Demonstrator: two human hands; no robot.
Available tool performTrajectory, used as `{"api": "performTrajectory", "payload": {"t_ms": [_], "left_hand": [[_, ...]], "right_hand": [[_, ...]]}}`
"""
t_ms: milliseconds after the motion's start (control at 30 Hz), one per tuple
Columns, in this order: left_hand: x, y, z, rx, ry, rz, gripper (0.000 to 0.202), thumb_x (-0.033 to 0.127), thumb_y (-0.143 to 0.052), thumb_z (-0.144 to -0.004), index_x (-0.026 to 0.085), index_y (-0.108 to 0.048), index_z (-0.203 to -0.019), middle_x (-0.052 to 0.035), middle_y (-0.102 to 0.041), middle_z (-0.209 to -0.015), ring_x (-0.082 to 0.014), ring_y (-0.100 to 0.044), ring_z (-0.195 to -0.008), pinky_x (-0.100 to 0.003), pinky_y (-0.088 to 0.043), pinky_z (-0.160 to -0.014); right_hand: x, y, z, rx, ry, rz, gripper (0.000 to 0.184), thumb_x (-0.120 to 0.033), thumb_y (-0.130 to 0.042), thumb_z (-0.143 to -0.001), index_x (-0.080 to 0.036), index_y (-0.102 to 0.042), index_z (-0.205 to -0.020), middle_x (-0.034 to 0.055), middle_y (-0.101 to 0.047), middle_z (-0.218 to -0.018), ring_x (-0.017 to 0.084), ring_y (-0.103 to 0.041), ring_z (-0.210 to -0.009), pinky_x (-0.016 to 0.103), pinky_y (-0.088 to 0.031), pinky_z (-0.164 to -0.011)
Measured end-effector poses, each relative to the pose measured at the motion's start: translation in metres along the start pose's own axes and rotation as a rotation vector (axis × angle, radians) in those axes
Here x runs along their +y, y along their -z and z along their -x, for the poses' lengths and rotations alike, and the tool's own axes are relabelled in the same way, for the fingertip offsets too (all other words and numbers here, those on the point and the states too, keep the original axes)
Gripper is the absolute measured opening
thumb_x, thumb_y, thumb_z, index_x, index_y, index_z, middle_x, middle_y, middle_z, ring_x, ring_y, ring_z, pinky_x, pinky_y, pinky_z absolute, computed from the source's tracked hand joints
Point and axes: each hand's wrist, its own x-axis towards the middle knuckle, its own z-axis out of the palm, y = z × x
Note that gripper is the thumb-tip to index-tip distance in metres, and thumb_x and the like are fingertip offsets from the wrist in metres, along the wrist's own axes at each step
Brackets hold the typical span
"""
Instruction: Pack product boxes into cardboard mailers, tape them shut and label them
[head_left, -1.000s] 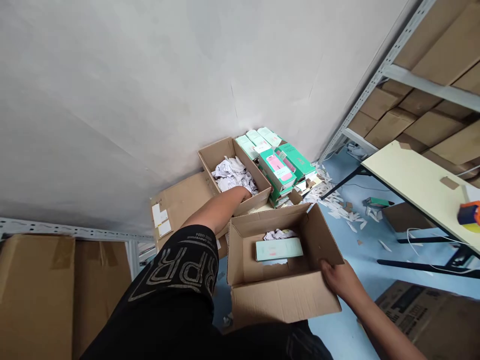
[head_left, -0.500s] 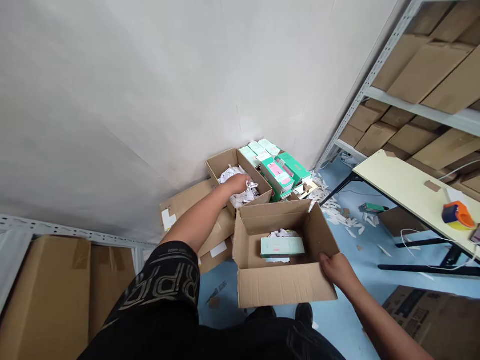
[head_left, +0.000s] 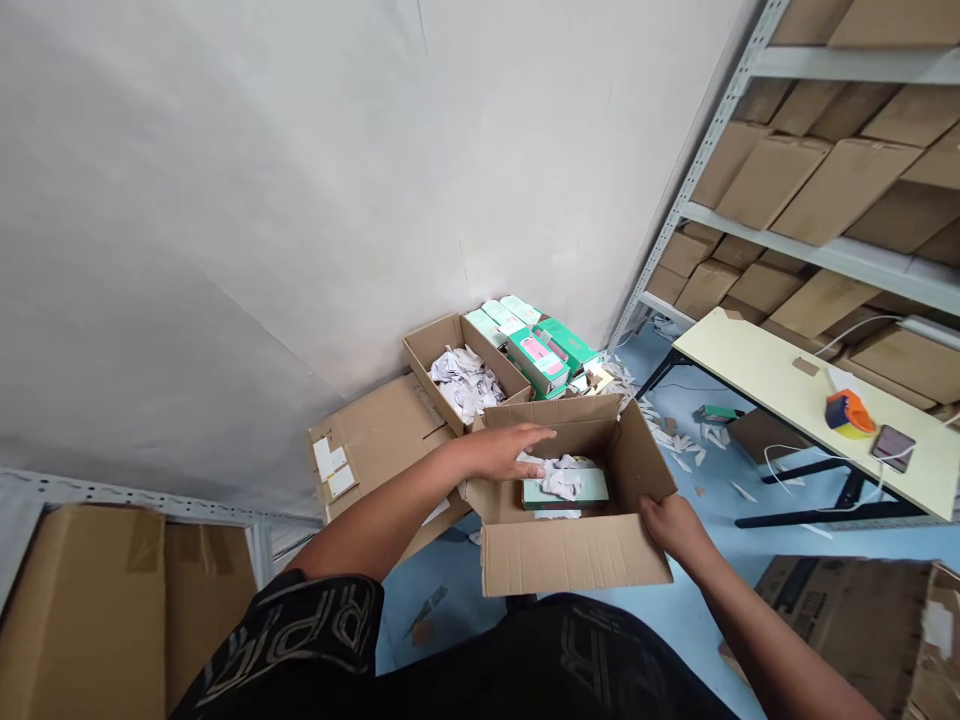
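Observation:
My right hand [head_left: 667, 522] grips the right front edge of an open cardboard box [head_left: 574, 555]. Inside that box lies a pale green carton [head_left: 596, 487], with crumpled white paper [head_left: 561, 482] on top of it. Over the box's left side is my left hand [head_left: 514, 452], fingers stretched out and apart, just beside the paper. Behind it stands a second cardboard box [head_left: 517, 382] holding a heap of crumpled paper [head_left: 465, 380].
Green and white cartons [head_left: 544, 362] are stacked by the wall. Flattened cardboard [head_left: 375, 425] lies to the left. A pale table [head_left: 757, 350] bears a tape dispenser [head_left: 849, 413] and a phone [head_left: 894, 447]. Shelves [head_left: 840, 250] of boxes stand at right; paper scraps litter the floor.
My left hand has moved from the paper heap in the rear box to over the front box, and its fingers have opened. Crumpled paper now lies on the pale green carton.

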Motion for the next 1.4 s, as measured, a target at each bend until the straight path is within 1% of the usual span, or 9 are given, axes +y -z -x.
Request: {"api": "performTrajectory", "payload": {"t_ms": [233, 467, 633, 733, 833, 933, 1067, 1233, 1400], "left_hand": [[0.012, 0.006, -0.01, 0.331, -0.028, -0.05, 0.04, 0.043, -0.059, -0.098, 0.026, -0.066, -0.134, -0.0073, -0.065, -0.143, -0.0265, -0.058, -0.134, -0.044, -0.045, -0.115], [0.029, -0.036, -0.06, 0.615, 0.036, 0.001, 0.032, 0.039, -0.057, -0.098, 0.023, -0.069, -0.124, -0.0088, -0.07, -0.128, -0.0252, -0.066, -0.12, -0.042, -0.053, -0.106], [0.047, -0.088, -0.144, 0.475, 0.107, 0.03, 0.036, 0.043, -0.059, -0.095, 0.025, -0.067, -0.126, -0.0094, -0.067, -0.134, -0.0276, -0.063, -0.125, -0.044, -0.051, -0.108], [0.057, -0.127, -0.21, 0.403, 0.261, 0.166, 0.063, 0.048, -0.064, -0.091, 0.023, -0.05, -0.147, -0.0146, -0.057, -0.149, -0.0302, -0.061, -0.131, -0.045, -0.052, -0.107], [0.066, -0.159, -0.275, 0.32, 0.344, 0.37, 0.084, 0.049, -0.066, -0.088, 0.02, -0.032, -0.159, -0.0189, -0.053, -0.153, -0.0306, -0.063, -0.13, -0.044, -0.054, -0.104], [0.074, -0.173, -0.333, 0.304, 0.314, 0.422, 0.072, 0.045, -0.064, -0.09, 0.02, -0.04, -0.153, -0.0168, -0.06, -0.147, -0.0304, -0.064, -0.128, -0.046, -0.051, -0.107], [0.066, -0.161, -0.401, 0.349, 0.334, 0.333, 0.049, 0.042, -0.057, -0.092, 0.02, -0.057, -0.137, -0.0129, -0.067, -0.138, -0.0308, -0.063, -0.129, -0.046, -0.048, -0.11], [0.024, -0.125, -0.491, 0.355, 0.452, 0.304, 0.039, 0.042, -0.047, -0.097, 0.016, -0.067, -0.119, -0.0145, -0.076, -0.117, -0.0329, -0.069, -0.115, -0.045, -0.052, -0.099], [-0.011, -0.085, -0.591, 0.32, 0.306, 0.247, 0.036, 0.035, -0.043, -0.1, 0.02, -0.068, -0.121, -0.0119, -0.077, -0.115, -0.0296, -0.067, -0.121, -0.041, -0.05, -0.1]], "right_hand": [[0.052, 0.022, 0.018, 0.025, -0.116, -0.067, 0.036, -0.034, -0.047, -0.093, -0.016, -0.077, -0.087, 0.0151, -0.077, -0.087, 0.028, -0.072, -0.091, 0.029, -0.045, -0.071], [0.131, 0.062, 0.017, 0.135, -0.284, -0.163, 0.04, -0.035, -0.047, -0.093, -0.012, -0.079, -0.1, 0.0178, -0.078, -0.093, 0.03, -0.071, -0.1, 0.029, -0.047, -0.075], [0.211, 0.093, -0.01, 0.157, -0.38, -0.172, 0.046, -0.035, -0.043, -0.094, -0.008, -0.079, -0.103, 0.0225, -0.077, -0.102, 0.032, -0.072, -0.102, 0.031, -0.047, -0.074], [0.254, 0.116, -0.034, 0.165, -0.401, -0.153, 0.047, -0.034, -0.041, -0.095, -0.007, -0.079, -0.1, 0.0242, -0.077, -0.103, 0.032, -0.072, -0.101, 0.031, -0.047, -0.074], [0.285, 0.14, -0.058, 0.166, -0.404, -0.15, 0.048, -0.036, -0.042, -0.095, -0.007, -0.08, -0.092, 0.0254, -0.078, -0.099, 0.032, -0.073, -0.1, 0.031, -0.047, -0.072], [0.304, 0.16, -0.085, 0.172, -0.398, -0.153, 0.047, -0.038, -0.043, -0.095, -0.009, -0.079, -0.083, 0.0249, -0.078, -0.091, 0.033, -0.074, -0.094, 0.032, -0.046, -0.068], [0.316, 0.173, -0.128, 0.228, -0.401, -0.189, 0.05, -0.041, -0.043, -0.097, -0.012, -0.078, -0.077, 0.0224, -0.078, -0.084, 0.032, -0.074, -0.089, 0.032, -0.046, -0.065], [0.312, 0.186, -0.194, 0.226, -0.461, -0.206, 0.053, -0.043, -0.041, -0.097, -0.013, -0.08, -0.078, 0.0203, -0.077, -0.08, 0.031, -0.074, -0.087, 0.032, -0.046, -0.065], [0.299, 0.206, -0.264, 0.206, -0.59, -0.133, 0.058, -0.045, -0.039, -0.099, -0.01, -0.08, -0.078, 0.0243, -0.077, -0.086, 0.032, -0.074, -0.088, 0.034, -0.048, -0.069]]}}
